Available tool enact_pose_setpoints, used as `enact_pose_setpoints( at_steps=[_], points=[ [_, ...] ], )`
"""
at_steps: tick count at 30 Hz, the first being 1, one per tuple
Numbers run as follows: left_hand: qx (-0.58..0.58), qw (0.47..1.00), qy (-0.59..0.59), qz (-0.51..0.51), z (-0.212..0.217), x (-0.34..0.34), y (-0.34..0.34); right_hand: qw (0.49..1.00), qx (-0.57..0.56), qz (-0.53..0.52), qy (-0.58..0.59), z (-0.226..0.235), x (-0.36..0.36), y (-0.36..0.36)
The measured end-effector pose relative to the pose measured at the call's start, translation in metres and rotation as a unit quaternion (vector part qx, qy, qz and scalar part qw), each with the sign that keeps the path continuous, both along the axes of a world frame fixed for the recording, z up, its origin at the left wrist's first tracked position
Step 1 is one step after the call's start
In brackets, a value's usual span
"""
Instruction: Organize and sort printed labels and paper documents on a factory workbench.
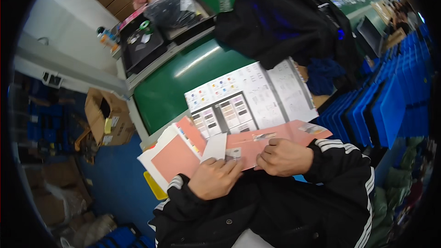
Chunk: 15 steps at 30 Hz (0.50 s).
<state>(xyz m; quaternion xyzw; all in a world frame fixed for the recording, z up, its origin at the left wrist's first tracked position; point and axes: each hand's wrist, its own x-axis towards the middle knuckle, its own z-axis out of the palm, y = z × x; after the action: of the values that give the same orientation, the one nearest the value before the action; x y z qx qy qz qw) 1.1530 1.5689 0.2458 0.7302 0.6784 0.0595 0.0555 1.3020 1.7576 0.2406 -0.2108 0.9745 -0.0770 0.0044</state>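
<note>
One long pink sheet (287,133) lies at the lower centre of the frame, its long axis running roughly left to right, the right end slightly higher. The right hand's (285,157) fingers are closed on its lower edge. The left hand's (216,177) fingers bend over the foot of a white card (216,146) at the sheet's left end; whether they pinch it, I cannot tell. Pale printed patches mark the pink sheet, their writing unreadable.

Just above, a white printed sheet (250,80) on the green desk (156,110) shows coloured icons, rows of swatches and print too small to read.

At upper left, a black tray (143,56) holds a green roll (146,28); beside it, a plastic bag (170,9) of dark contents lies over another tray (209,22). Further down, an open cardboard box (121,124) bears a yellowish label (108,125), illegible.
</note>
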Motion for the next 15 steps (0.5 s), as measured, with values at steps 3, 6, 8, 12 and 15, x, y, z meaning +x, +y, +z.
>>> enact_pose_setpoints(
  at_steps=[3,6,8,12,15],
  points=[
    [0.051,0.999,-0.010,0.005,-0.015,-0.002,-0.002,0.999,-0.036,-0.008,0.021,0.000,-0.006,0.000],
    [0.023,0.997,-0.042,-0.053,-0.018,-0.010,-0.016,0.998,-0.065,-0.007,0.004,0.003,0.003,0.002],
    [0.010,0.997,-0.051,-0.065,-0.017,-0.008,-0.023,0.996,-0.058,0.011,-0.066,0.014,0.007,0.004],
    [0.007,0.992,-0.089,-0.088,-0.007,0.006,-0.032,0.985,-0.080,0.044,-0.150,0.033,0.012,0.006],
    [0.016,0.992,-0.094,-0.082,-0.007,0.003,-0.038,0.986,-0.078,0.034,-0.141,0.041,0.017,0.010]
  ],
)
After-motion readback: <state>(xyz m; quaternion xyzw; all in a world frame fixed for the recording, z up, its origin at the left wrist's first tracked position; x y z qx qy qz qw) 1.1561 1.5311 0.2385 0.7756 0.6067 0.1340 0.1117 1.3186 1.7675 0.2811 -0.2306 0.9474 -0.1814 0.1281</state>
